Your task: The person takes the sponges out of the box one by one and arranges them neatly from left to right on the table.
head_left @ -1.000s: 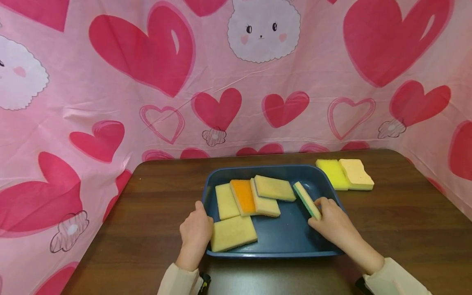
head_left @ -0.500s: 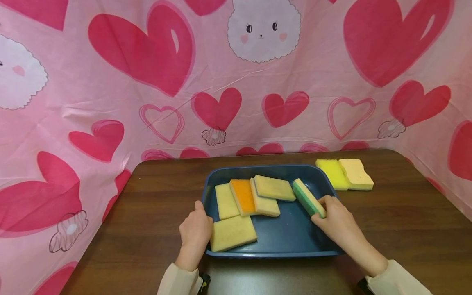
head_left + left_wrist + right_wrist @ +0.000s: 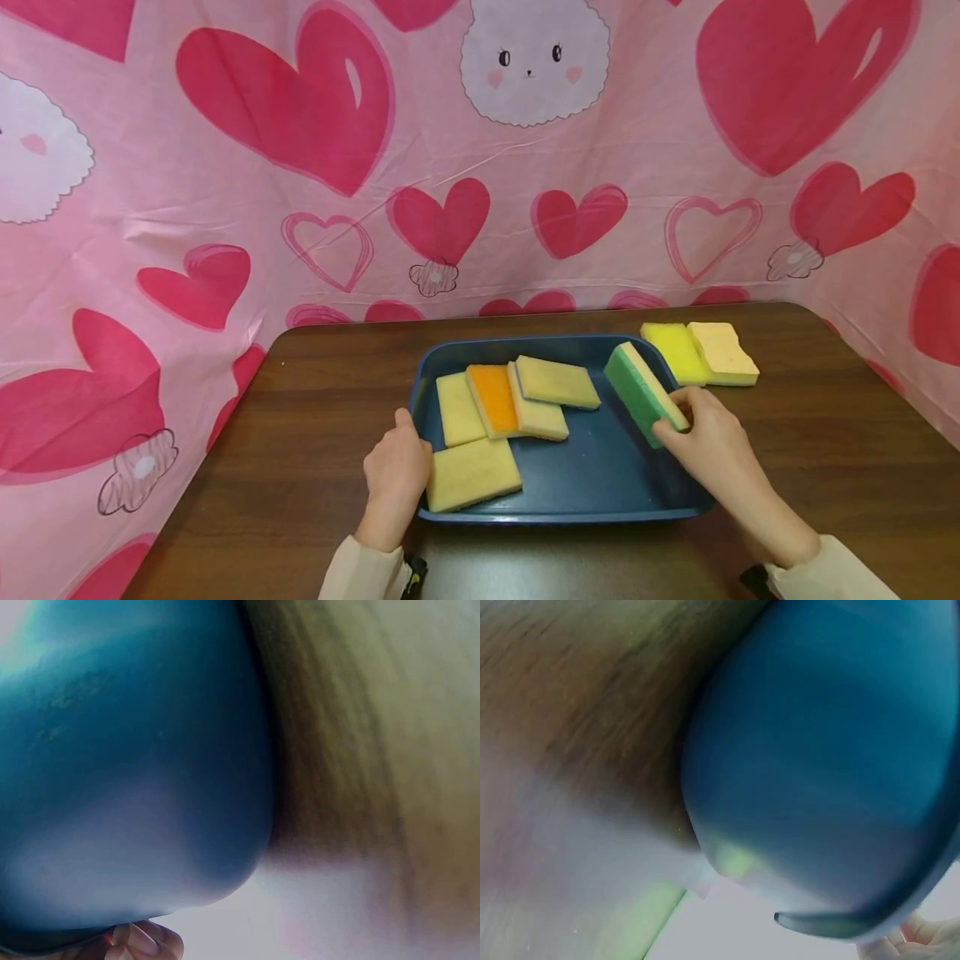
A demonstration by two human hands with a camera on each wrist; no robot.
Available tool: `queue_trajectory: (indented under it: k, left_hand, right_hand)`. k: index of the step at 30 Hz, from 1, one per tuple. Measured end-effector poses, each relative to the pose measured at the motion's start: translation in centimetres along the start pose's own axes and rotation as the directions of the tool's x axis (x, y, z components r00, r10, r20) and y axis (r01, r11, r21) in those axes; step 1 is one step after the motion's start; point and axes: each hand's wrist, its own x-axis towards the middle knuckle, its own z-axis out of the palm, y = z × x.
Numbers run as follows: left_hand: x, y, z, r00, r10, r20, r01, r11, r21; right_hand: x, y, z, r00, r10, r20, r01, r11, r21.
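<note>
My right hand (image 3: 708,437) pinches a green-and-yellow scrub sponge (image 3: 643,396) by its near end. The sponge stands tilted on edge over the right side of a dark blue tray (image 3: 585,479), green face toward the left. At the tray's left side, my left hand (image 3: 397,467) grips the rim; its curled fingers (image 3: 146,941) show at the tray's edge in the left wrist view. Inside the tray lie several other sponges: an orange one (image 3: 492,402), a pale yellow one (image 3: 474,475) at the front left, and overlapping yellowish ones (image 3: 558,382) at the back.
A bright yellow sponge (image 3: 677,353) and a cream, wavy-edged sponge (image 3: 724,354) lie side by side on the wooden table (image 3: 300,425), behind the tray to the right. A pink heart-patterned cloth (image 3: 420,158) hangs behind the table.
My right hand has raised the green-and-yellow sponge and moved it rightward, turning it so more of the green face shows. The left hand stays at the tray's rim.
</note>
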Motion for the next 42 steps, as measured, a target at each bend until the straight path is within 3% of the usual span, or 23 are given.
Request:
queue_trajectory:
  k: [5, 14, 28, 36, 42]
  left_hand:
    - [0.0, 0.0, 0.1, 1.0, -0.003, 0.009, 0.004, 1.0, -0.002]
    - [0.0, -0.1, 0.0, 1.0, 0.005, -0.004, -0.005, 1.0, -0.002]
    - [0.0, 0.0, 0.2, 1.0, 0.004, -0.012, -0.004, 1.0, -0.011]
    - [0.0, 0.1, 0.0, 1.0, 0.005, -0.01, -0.005, 1.0, -0.016]
    - [0.0, 0.0, -0.1, 1.0, 0.0, 0.001, 0.0, 1.0, -0.015]
  right_hand:
    - [-0.1, 0.4, -0.9, 0.999, 0.02, -0.05, -0.019, 1.0, 0.016]
    - [-0.2, 1.8, -2.8, 0.992, 0.109, -0.064, -0.106, 0.993, 0.046]
    - [-0.4, 5.0, -5.3, 0.981, 0.172, -0.091, -0.168, 0.984, 0.056]
    - [-0.7, 6.6, -5.4, 0.979, 0.154, -0.136, -0.154, 0.988, 0.006]
    - [-0.5, 8.1, -5.3, 0.98, 0.179, -0.084, -0.181, 0.983, -0.018]
